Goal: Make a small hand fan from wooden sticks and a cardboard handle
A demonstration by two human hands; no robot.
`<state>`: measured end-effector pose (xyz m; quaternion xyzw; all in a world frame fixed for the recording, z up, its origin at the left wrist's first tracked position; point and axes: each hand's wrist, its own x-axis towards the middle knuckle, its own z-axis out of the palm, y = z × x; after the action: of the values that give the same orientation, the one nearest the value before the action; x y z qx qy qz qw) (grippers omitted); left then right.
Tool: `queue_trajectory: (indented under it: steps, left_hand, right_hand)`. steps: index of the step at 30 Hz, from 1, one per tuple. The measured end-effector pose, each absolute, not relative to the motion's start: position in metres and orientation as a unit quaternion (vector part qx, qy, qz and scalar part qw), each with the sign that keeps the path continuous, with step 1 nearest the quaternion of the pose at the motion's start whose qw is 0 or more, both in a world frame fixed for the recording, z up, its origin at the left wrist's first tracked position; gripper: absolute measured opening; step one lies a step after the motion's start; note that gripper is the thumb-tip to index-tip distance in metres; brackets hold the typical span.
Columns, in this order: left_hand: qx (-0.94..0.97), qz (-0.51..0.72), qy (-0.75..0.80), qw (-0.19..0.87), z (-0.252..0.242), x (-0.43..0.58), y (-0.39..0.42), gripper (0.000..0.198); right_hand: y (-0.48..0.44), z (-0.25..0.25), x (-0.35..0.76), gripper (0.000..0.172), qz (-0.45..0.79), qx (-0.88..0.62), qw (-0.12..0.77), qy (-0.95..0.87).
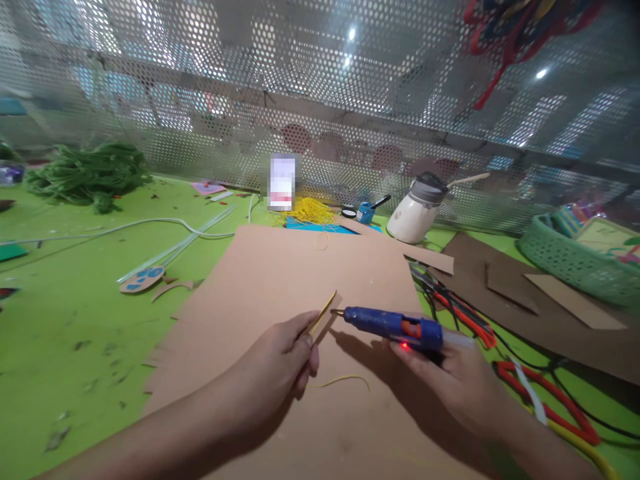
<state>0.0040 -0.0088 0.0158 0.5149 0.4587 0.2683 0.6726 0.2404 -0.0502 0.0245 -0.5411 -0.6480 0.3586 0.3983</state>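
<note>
Between thumb and fingers, my left hand [290,357] pinches a thin yellow strip [327,304] that points up and to the right. My right hand [455,373] is wrapped round a blue hot glue gun [383,321] with a small red light lit. The gun's metal nozzle is close to the upper part of the strip; whether they touch I cannot tell. Both hands are over a brown cardboard sheet [280,267]. A loose yellow string [350,379] lies curved on the cardboard, right of my left hand.
Green yarn [93,173] is heaped at the back left. Yellow strands [310,210], a blue paint jar [366,212] and a white bottle [414,212] stand behind the cardboard. On the right are a red cutter [465,313], red-handled scissors [545,400], cords and a green basket [565,257].
</note>
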Motion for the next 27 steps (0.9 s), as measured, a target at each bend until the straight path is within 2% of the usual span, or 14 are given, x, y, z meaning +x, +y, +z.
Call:
queue_trajectory:
  steps: [14, 20, 24, 27]
  left_hand:
    - [0.527, 0.273, 0.451, 0.667, 0.017, 0.003, -0.010, 0.020]
    - [0.528, 0.249, 0.465, 0.666, 0.022, 0.004, -0.007, 0.021]
    - [0.516, 0.265, 0.451, 0.678, 0.021, 0.003, -0.007, 0.028]
    - [0.515, 0.265, 0.451, 0.679, 0.018, 0.003, -0.007, 0.026]
  right_hand:
    - [-0.044, 0.024, 0.242, 0.026, 0.327, -0.556, 0.426, -0.634]
    - [-0.048, 0.026, 0.238, 0.025, 0.344, -0.542, 0.411, -0.647]
    - [-0.053, 0.024, 0.238, 0.032, 0.365, -0.524, 0.390, -0.663]
    - [-0.055, 0.024, 0.237, 0.034, 0.355, -0.518, 0.382, -0.678]
